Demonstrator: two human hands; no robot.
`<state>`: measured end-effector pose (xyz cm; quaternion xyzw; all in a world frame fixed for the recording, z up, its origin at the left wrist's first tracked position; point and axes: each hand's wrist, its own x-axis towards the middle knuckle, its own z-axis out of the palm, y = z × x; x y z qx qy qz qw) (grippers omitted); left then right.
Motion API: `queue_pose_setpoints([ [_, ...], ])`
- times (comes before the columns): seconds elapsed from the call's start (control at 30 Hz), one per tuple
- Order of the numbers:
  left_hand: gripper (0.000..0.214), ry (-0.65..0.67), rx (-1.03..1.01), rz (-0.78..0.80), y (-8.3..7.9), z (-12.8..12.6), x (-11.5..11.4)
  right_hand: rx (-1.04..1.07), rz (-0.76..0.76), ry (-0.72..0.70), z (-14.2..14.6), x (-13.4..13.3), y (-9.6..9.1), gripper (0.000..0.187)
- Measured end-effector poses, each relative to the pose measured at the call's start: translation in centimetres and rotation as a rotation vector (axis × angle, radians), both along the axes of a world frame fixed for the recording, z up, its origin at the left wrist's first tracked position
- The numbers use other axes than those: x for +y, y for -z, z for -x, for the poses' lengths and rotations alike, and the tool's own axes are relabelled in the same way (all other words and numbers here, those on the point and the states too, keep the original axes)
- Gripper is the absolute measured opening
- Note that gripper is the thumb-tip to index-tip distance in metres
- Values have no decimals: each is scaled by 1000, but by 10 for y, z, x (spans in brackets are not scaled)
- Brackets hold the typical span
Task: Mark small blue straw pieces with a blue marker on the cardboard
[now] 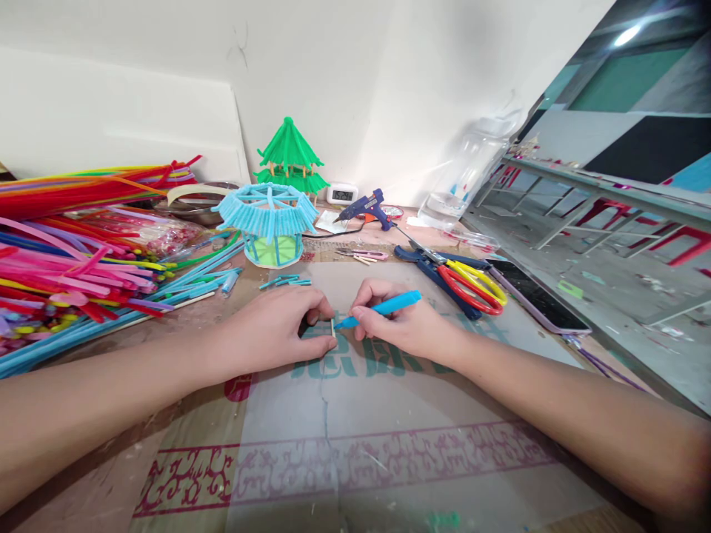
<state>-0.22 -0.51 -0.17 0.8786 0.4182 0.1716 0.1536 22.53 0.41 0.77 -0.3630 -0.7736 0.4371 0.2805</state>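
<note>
Between the thumb and fingers of my left hand (294, 322) is a short, thin wooden stick (332, 328), held upright in the picture just above the mat. My right hand (394, 318) grips a blue marker (389, 305), its tip at the stick's right side. Whether the tip touches the wood is hard to tell. Behind my left hand lie several short blue sticks (286, 280). Beyond them stands a small pavilion model (269, 222) with a light-blue fuzzy roof and blue posts on a green base.
Bundles of colourful pipe cleaners (83, 259) fill the left side. A green tiered-roof model (289, 159), a digital clock (342, 194) and a glue gun (366, 209) stand behind. On the right are scissors (472, 285), blue-handled pliers (452, 289), a phone (536, 295) and a clear plastic bottle (464, 174).
</note>
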Motion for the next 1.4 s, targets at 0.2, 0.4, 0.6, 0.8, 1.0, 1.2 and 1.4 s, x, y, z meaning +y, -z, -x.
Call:
queue_pose_setpoints([
  [0.2, 27, 1, -7, 0, -1, 0, -1, 20, 1, 35, 1, 1, 2, 16],
  [0.4, 27, -8, -8, 7, -2, -1, -3, 14, -8, 44, 2, 0, 2, 17],
  [0.6, 28, -1, 2, -11, -2, -2, -2, 28, -25, 48, 2, 2, 3, 15],
  [0.8, 30, -2, 14, -17, -1, -2, -3, 34, 10, 69, 2, 3, 4, 17],
  [1.0, 31, -1, 12, -27, 1, -2, -1, 31, -11, 73, 2, 2, 3, 16],
  [1.2, 31, -4, 18, -27, 1, -2, 0, 22, 12, 78, 3, 1, 1, 17],
  [1.4, 31, -11, 24, -17, 0, -2, -1, -4, 70, -3, 1, -1, 0, 18],
])
